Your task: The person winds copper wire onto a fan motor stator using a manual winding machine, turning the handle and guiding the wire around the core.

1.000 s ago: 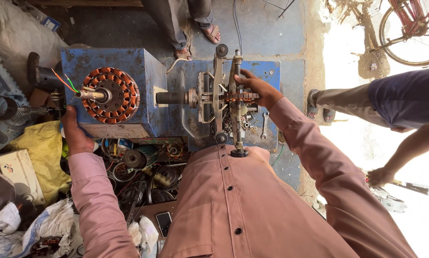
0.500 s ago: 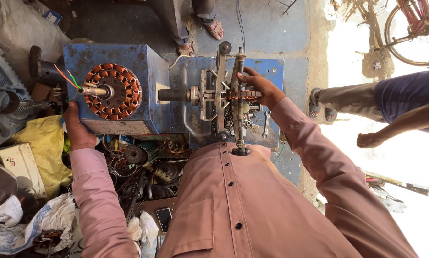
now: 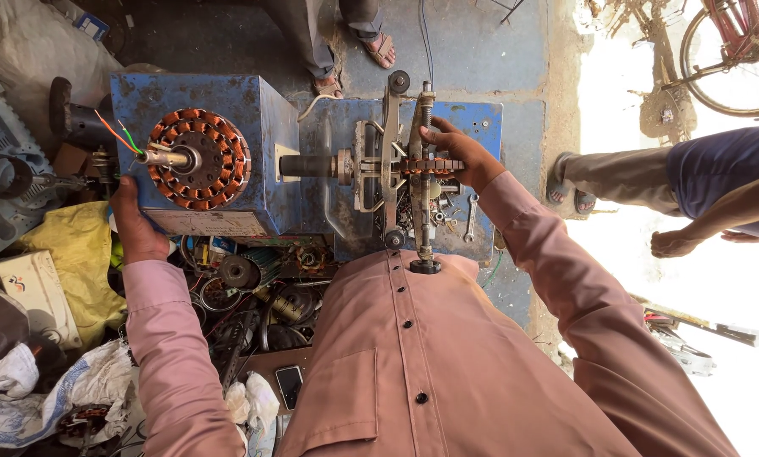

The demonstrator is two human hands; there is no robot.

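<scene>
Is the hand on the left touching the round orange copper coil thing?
No, the left hand grips the blue box's lower corner, beside and below the copper coil ring.

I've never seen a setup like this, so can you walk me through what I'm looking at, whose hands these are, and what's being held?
This is one view from a camera worn on the person's head, looking down over their pink shirt. Their left hand grips the edge of a blue metal box that carries a round ring of copper coils on a shaft. Their right hand rests on a metal crank frame joined to that shaft. Loose metal parts lie below the box, and a small spanner sits beside the frame. Other people stand nearby: sandalled feet at the top, another person's arm at the right.
</scene>
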